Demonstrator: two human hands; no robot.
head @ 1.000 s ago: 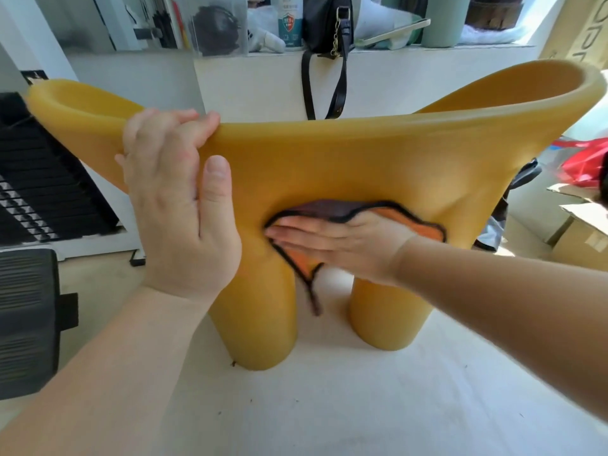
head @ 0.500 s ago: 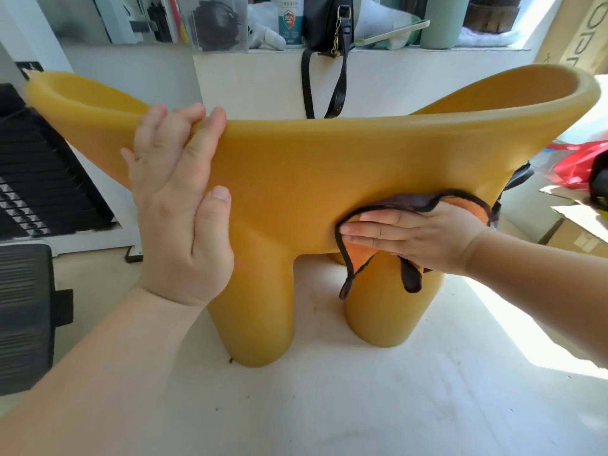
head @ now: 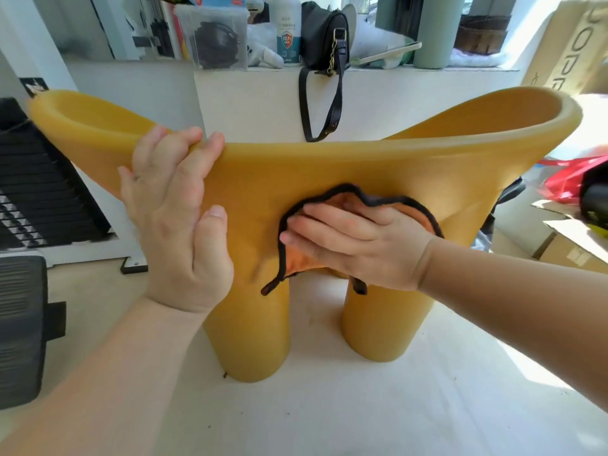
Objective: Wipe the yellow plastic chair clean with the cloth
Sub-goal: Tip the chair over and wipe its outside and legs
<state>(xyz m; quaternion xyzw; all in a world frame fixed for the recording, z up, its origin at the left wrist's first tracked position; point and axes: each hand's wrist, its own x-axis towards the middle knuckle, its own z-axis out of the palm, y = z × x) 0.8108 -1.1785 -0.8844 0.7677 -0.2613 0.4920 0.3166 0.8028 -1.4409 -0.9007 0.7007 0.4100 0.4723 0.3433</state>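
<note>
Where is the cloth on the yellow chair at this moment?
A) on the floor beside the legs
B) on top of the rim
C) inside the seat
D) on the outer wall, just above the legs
D: the right hand lies flat on the cloth, pressing it to the outer wall of the chair just above the legs, while the left hand grips the rim.

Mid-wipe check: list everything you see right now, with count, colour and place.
yellow plastic chair: one, yellow, centre, standing on the floor.
cloth: one, orange with black edging, against the chair's outer face.
shoulder bag: one, black, on the ledge behind, strap hanging down.
bottle: one, white, on the ledge, left of the bag.
cardboard boxes: at least two, brown, right side.
plastic bag: one, red, right edge.
office chair: one, black, lower left.
left hand: grips the chair's rim.
right hand: presses the cloth flat on the chair.
</note>
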